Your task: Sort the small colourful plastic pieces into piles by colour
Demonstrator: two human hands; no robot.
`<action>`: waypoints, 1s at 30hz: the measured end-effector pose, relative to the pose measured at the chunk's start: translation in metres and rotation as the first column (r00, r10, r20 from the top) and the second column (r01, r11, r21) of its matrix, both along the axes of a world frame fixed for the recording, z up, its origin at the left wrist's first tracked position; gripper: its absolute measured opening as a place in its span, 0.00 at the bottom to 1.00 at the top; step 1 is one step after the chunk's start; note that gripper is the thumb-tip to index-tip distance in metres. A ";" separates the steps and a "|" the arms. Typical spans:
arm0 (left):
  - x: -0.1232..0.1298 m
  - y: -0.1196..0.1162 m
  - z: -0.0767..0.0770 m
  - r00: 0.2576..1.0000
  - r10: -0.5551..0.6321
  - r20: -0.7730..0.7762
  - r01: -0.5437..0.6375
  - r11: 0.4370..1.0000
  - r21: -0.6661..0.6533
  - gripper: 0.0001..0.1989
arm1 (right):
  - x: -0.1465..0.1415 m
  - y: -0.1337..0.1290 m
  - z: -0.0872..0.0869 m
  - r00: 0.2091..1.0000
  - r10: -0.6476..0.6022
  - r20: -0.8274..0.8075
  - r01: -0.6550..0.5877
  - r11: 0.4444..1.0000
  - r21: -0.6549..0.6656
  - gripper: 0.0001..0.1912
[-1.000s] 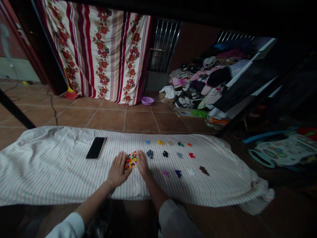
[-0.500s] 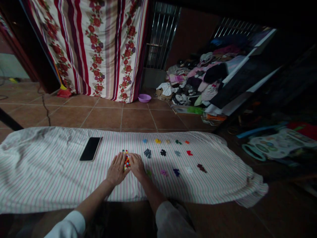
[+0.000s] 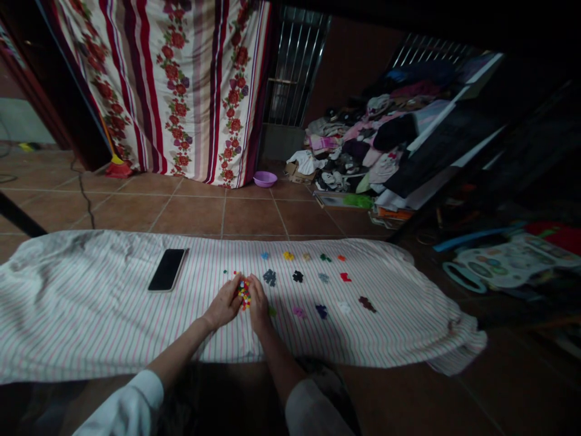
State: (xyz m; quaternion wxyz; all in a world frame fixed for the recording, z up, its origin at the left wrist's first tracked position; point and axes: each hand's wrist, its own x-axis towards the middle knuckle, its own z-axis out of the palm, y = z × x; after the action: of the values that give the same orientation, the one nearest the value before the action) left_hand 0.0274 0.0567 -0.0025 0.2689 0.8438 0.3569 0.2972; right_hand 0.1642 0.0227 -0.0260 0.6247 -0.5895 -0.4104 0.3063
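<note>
Flanking the mixed pieces (image 3: 244, 293) midway across the striped cloth (image 3: 91, 315), your left hand (image 3: 223, 305) and right hand (image 3: 258, 304) curve open, limiting spread toward its side edges.

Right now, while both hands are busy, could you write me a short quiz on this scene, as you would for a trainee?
1. What lies between the left hand and the right hand?
a) a wooden spoon
b) a heap of mixed-colour pieces
c) a folded sheet of paper

2. True or false: the phone lies on the striped cloth, to the left of both hands.

3. Fill in the blank: the purple basin stands on the tiled ____, beyond the cloth.

Key: 1 b; 2 true; 3 floor
</note>
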 end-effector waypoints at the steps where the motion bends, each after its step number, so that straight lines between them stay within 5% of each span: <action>1: -0.003 -0.001 0.002 0.999 0.032 0.002 -0.032 0.999 0.012 0.31 | -0.001 0.000 0.000 1.000 0.001 -0.015 -0.001 1.000 -0.020 0.27; 7: -0.033 -0.032 0.001 0.930 0.347 -0.123 -0.314 0.922 0.229 0.28 | -0.008 0.001 0.000 0.999 -0.037 -0.026 0.036 0.999 -0.029 0.28; 12: -0.034 -0.062 0.012 0.829 0.468 -0.307 -0.375 0.871 0.316 0.25 | -0.009 0.002 0.000 0.998 -0.048 0.039 0.049 0.999 -0.018 0.27; 22: 0.004 -0.036 0.044 0.795 0.321 -0.515 -0.331 0.941 0.075 0.29 | -0.008 -0.002 0.007 0.999 -0.042 -0.003 0.042 0.998 -0.047 0.28; 30: 0.009 -0.020 0.043 0.901 0.272 -0.339 -0.333 0.933 -0.136 0.22 | -0.007 -0.002 0.009 0.999 -0.030 -0.020 0.029 0.998 -0.055 0.27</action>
State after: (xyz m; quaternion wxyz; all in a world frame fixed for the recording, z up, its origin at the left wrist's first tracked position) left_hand 0.0359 0.0364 0.0405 0.2384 0.7845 0.5492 0.1616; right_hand 0.1567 0.0207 -0.0171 0.6171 -0.6092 -0.3865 0.3141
